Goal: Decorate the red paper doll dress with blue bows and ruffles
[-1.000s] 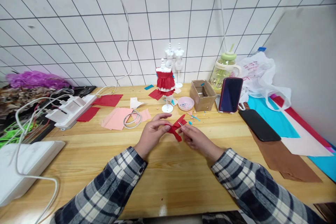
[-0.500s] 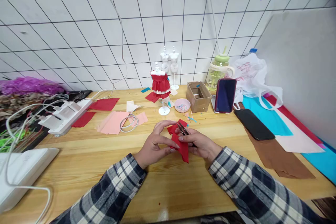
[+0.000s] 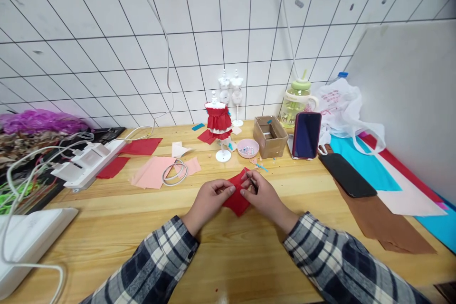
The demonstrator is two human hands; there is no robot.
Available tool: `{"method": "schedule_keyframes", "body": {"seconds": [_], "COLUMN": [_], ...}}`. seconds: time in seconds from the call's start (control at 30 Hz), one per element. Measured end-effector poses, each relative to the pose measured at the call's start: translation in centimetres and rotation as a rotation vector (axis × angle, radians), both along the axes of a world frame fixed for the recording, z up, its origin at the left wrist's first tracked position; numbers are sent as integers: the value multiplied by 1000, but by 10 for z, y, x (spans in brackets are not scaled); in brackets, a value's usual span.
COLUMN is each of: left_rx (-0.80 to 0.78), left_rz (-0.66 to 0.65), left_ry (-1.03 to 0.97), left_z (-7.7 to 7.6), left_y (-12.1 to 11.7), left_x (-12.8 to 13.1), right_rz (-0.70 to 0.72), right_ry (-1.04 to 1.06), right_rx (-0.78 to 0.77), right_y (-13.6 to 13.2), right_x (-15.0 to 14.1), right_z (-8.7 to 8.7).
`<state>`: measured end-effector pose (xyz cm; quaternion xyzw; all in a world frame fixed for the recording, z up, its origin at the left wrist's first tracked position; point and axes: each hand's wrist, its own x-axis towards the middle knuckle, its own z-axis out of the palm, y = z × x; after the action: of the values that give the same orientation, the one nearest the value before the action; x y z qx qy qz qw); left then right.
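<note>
We have the red cloth [image 3: 237,202] between our two hands, low over the middle of the bench [image 3: 233,256], its lower corner pointing toward us. Bare wood lies open on our side of it, between the plaid sleeves [image 3: 160,251] and as far as the near edge. Beyond the cloth the room is tighter: the white stand [image 3: 223,155] with the red dress [image 3: 219,121], the pink bowl [image 3: 248,148] and the cardboard box [image 3: 271,145] stand in a loose row, with small scraps [image 3: 261,167] near the bowl. To our left, past a stretch of bare wood, lie the pink cloth [image 3: 153,172] and the coiled cable [image 3: 175,172]; to our right, well apart, the black phone [image 3: 348,175] rests on brown cloth [image 3: 384,221].

Half a second ago the cloth hung narrower and the tool's points showed across it; now it is spread wider, and the tool sits mostly hidden in our grasp.

Our left hand [image 3: 211,199] has its thumb and index finger closed on the cloth's left side. Our right hand [image 3: 265,195] pinches the right side, its fingers closed also around the dark tool [image 3: 252,183].
</note>
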<state>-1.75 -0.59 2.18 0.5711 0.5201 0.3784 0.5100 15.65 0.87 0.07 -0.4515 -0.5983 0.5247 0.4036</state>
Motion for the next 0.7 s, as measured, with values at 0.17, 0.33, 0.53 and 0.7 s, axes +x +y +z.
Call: {"method": "schedule_keyframes", "body": {"seconds": [0.17, 0.33, 0.53, 0.7], "left_rx": [0, -26, -92, -124], "left_rz": [57, -40, -30, -87], "left_ry": [-8, -64, -94, -118], "left_z": [-3, -2, -11, -11], "left_y": [5, 6, 7, 10], "left_x": [-3, -4, -2, -8], "right_rz": [16, 40, 35, 68], "right_ry": [-55, -79, -114, -300], "right_rx": [-28, 22, 66, 202], "right_y": [2, 3, 1, -1], "right_x": [2, 2, 2, 10], "right_z": [-4, -10, -7, 1]}}
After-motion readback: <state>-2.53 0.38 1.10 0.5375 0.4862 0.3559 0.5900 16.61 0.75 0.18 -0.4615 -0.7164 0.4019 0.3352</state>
